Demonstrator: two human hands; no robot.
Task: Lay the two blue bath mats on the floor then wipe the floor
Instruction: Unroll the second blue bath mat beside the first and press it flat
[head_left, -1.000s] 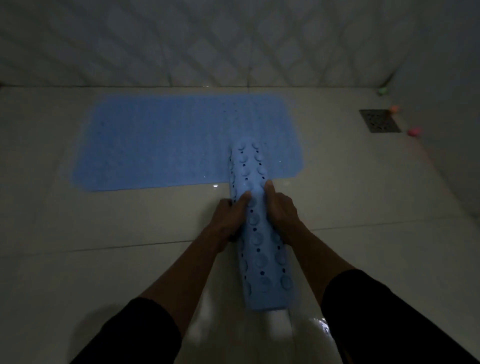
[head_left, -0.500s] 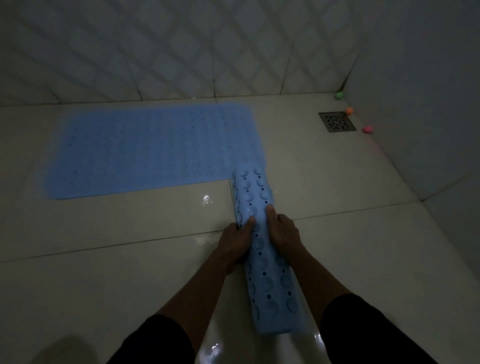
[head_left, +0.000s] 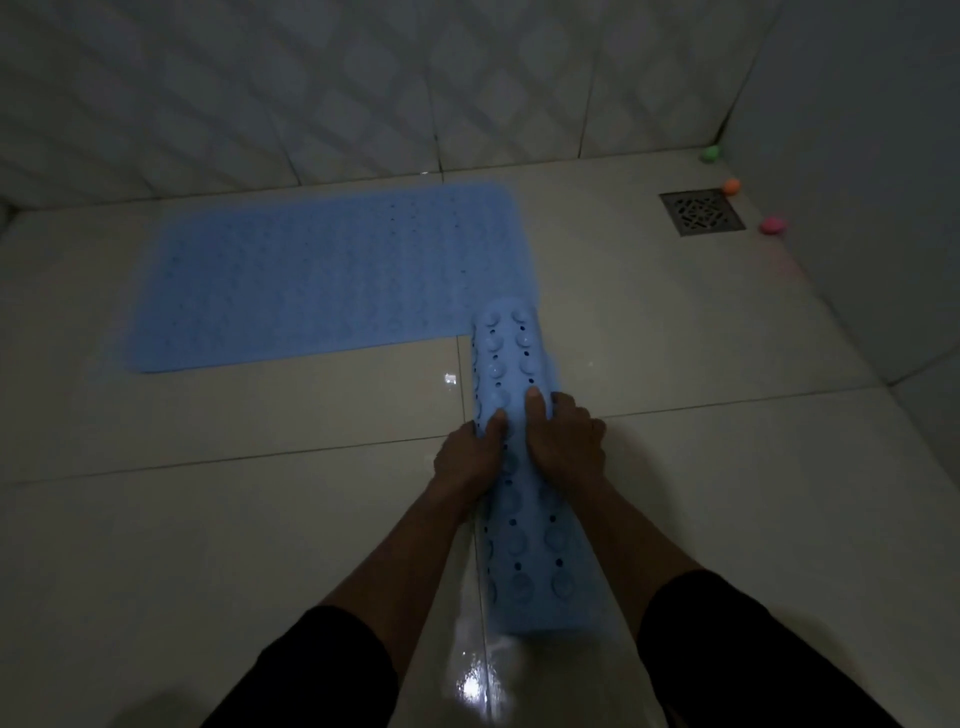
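Rolled mat (head_left: 519, 467) at lower centre, far end touching flat mat (head_left: 322, 275) upper left; left hand (head_left: 467, 457) & right hand (head_left: 563, 441) clasp its sides; prob. soft, floppy rubber, slick on wet floor (head_left: 208, 519), so grip loose edge.

We see glossy, wet-looking floor tiles (head_left: 675, 519) throwing back bright glints. The rolled blue bath mat (head_left: 524, 519) looks like soft rubbery plastic, studded with round suction cups and small holes. The flat blue bath mat (head_left: 311, 280) looks matt. The drain grate (head_left: 702, 212) is dull patterned metal.
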